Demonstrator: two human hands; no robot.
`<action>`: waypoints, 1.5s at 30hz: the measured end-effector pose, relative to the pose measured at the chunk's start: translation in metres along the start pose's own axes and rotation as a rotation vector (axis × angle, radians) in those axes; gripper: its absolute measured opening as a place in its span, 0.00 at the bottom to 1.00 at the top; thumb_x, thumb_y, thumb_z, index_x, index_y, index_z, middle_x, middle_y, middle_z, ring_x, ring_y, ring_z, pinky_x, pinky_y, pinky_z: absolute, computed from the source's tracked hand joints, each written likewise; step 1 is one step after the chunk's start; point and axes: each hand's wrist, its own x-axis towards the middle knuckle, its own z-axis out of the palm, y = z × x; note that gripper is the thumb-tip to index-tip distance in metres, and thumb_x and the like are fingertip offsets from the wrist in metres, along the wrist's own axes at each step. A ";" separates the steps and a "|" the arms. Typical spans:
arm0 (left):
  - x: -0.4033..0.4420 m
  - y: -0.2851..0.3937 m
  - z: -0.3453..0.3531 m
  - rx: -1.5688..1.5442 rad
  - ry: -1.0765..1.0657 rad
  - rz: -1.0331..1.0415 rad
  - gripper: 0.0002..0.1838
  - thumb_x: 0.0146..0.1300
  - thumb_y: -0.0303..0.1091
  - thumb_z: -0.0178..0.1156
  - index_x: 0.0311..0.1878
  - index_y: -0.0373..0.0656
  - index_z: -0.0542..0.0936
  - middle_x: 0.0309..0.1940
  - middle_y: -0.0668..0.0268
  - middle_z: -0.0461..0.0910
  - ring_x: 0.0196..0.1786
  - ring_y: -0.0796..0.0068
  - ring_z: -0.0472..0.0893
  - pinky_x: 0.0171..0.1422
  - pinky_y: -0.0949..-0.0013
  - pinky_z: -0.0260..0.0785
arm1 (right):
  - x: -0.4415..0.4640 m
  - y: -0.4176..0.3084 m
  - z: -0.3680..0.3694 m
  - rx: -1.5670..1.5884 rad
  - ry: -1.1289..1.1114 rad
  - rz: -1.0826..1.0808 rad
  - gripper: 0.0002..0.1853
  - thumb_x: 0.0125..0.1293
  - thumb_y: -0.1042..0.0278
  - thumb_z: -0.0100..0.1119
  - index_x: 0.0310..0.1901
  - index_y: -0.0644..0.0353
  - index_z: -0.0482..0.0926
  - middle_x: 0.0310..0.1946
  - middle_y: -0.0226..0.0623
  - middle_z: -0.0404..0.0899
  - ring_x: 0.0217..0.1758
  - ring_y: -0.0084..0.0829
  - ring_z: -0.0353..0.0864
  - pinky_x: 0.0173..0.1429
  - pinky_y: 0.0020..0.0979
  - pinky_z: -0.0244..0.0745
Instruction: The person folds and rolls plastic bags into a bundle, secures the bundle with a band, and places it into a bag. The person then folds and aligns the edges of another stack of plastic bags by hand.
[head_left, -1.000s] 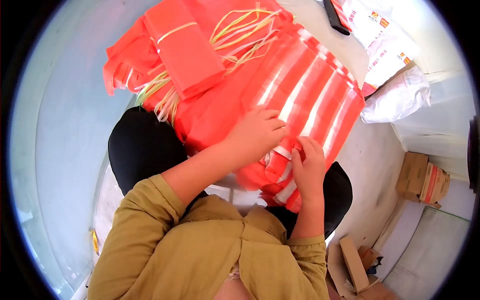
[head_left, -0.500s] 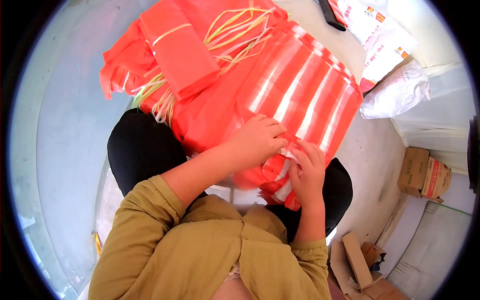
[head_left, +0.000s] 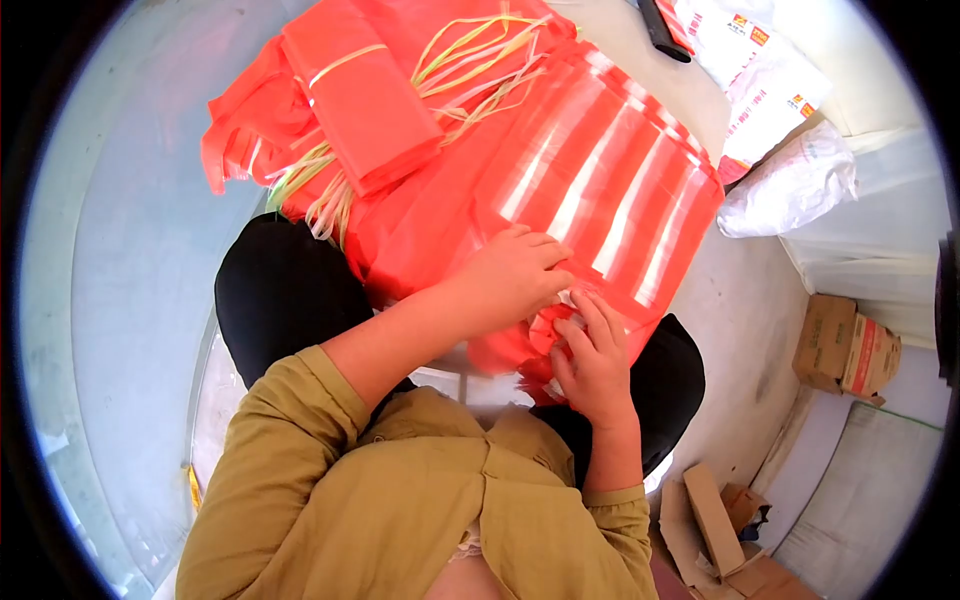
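Observation:
Across my lap lies a stack of red plastic film [head_left: 620,190] with shiny whitish stripes. My left hand [head_left: 515,275] rests at its near edge, fingers curled and fingertips pressed onto the film. Just right of it, my right hand [head_left: 595,360] pinches a bunched, crumpled part of the same edge [head_left: 548,325]. The fingertips of both hands are close together. A folded red bundle [head_left: 370,110] with a pale band around it lies on the red material further up. Thin yellow-green and white strips [head_left: 480,65] are spread beside it.
White printed bags [head_left: 780,90] and a crumpled white bag [head_left: 790,185] lie at the upper right, near a dark object [head_left: 665,30]. Cardboard boxes [head_left: 830,345] stand at the right, with opened cardboard [head_left: 710,530] at the lower right. My knees [head_left: 290,300] flank the stack.
My right hand has shifted left and slightly down, closer to my left hand, and the bunched film edge under it has changed shape. My left hand stays nearly in place.

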 end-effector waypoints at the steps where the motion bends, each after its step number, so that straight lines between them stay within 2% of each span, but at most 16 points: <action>1: 0.000 0.000 -0.001 -0.004 0.002 0.001 0.12 0.56 0.36 0.69 0.42 0.46 0.83 0.54 0.61 0.79 0.60 0.59 0.78 0.64 0.54 0.68 | 0.000 0.000 0.001 0.008 0.001 -0.007 0.19 0.51 0.79 0.67 0.47 0.59 0.82 0.65 0.45 0.75 0.70 0.50 0.71 0.69 0.45 0.71; 9: -0.001 -0.001 -0.001 -0.024 -0.015 0.007 0.13 0.55 0.35 0.69 0.44 0.45 0.82 0.55 0.60 0.79 0.61 0.58 0.78 0.65 0.54 0.68 | 0.001 0.002 0.000 0.073 0.038 -0.027 0.15 0.54 0.77 0.69 0.45 0.61 0.84 0.61 0.45 0.79 0.66 0.48 0.75 0.67 0.42 0.74; 12: 0.000 -0.001 -0.005 -0.007 -0.042 0.001 0.13 0.60 0.37 0.67 0.46 0.45 0.85 0.55 0.60 0.82 0.62 0.61 0.78 0.65 0.57 0.67 | 0.001 0.005 0.002 0.081 0.044 -0.033 0.17 0.52 0.75 0.72 0.45 0.61 0.83 0.61 0.45 0.79 0.65 0.49 0.76 0.66 0.44 0.75; 18: -0.001 -0.002 -0.002 0.000 -0.053 -0.002 0.13 0.59 0.37 0.67 0.46 0.44 0.85 0.55 0.60 0.82 0.63 0.61 0.78 0.66 0.57 0.66 | 0.007 -0.008 0.001 0.043 0.042 -0.072 0.21 0.46 0.69 0.76 0.44 0.60 0.82 0.60 0.45 0.79 0.62 0.51 0.77 0.63 0.46 0.76; 21: -0.001 -0.001 -0.003 0.006 -0.056 0.001 0.13 0.59 0.36 0.66 0.46 0.44 0.85 0.56 0.59 0.82 0.64 0.61 0.77 0.66 0.57 0.66 | 0.009 -0.009 0.006 0.003 0.093 -0.093 0.17 0.48 0.67 0.74 0.41 0.59 0.82 0.57 0.46 0.80 0.58 0.50 0.80 0.59 0.46 0.78; 24: -0.002 -0.002 -0.002 -0.011 -0.054 -0.004 0.14 0.56 0.35 0.69 0.46 0.45 0.82 0.57 0.60 0.79 0.64 0.58 0.76 0.67 0.53 0.67 | 0.010 -0.010 0.005 0.004 0.085 -0.090 0.17 0.48 0.68 0.73 0.41 0.60 0.82 0.57 0.46 0.80 0.58 0.50 0.80 0.60 0.46 0.77; 33: -0.002 -0.002 -0.002 0.018 -0.087 -0.012 0.13 0.60 0.36 0.66 0.47 0.45 0.85 0.58 0.60 0.81 0.66 0.61 0.76 0.67 0.57 0.65 | 0.012 -0.015 0.003 0.007 0.024 -0.072 0.18 0.46 0.70 0.72 0.42 0.60 0.82 0.59 0.47 0.78 0.60 0.50 0.78 0.61 0.46 0.77; 36: -0.002 -0.002 0.000 0.002 -0.070 -0.008 0.15 0.56 0.35 0.69 0.47 0.45 0.83 0.57 0.59 0.80 0.65 0.58 0.76 0.68 0.53 0.67 | 0.012 -0.016 0.000 -0.005 -0.045 -0.050 0.21 0.46 0.71 0.74 0.44 0.60 0.82 0.60 0.48 0.77 0.64 0.51 0.76 0.65 0.46 0.75; 42: -0.002 -0.002 -0.002 0.003 -0.070 -0.012 0.15 0.57 0.35 0.68 0.47 0.45 0.83 0.57 0.59 0.80 0.66 0.58 0.76 0.68 0.53 0.67 | 0.011 -0.007 -0.006 0.045 -0.036 -0.103 0.15 0.50 0.75 0.70 0.43 0.62 0.84 0.60 0.46 0.80 0.63 0.50 0.78 0.64 0.44 0.76; 45: -0.003 -0.002 -0.003 0.001 -0.075 -0.008 0.14 0.58 0.35 0.68 0.48 0.45 0.83 0.58 0.59 0.80 0.66 0.57 0.75 0.68 0.53 0.67 | 0.011 -0.005 -0.012 0.123 -0.052 -0.044 0.12 0.54 0.78 0.68 0.42 0.63 0.84 0.59 0.45 0.81 0.62 0.49 0.79 0.63 0.42 0.77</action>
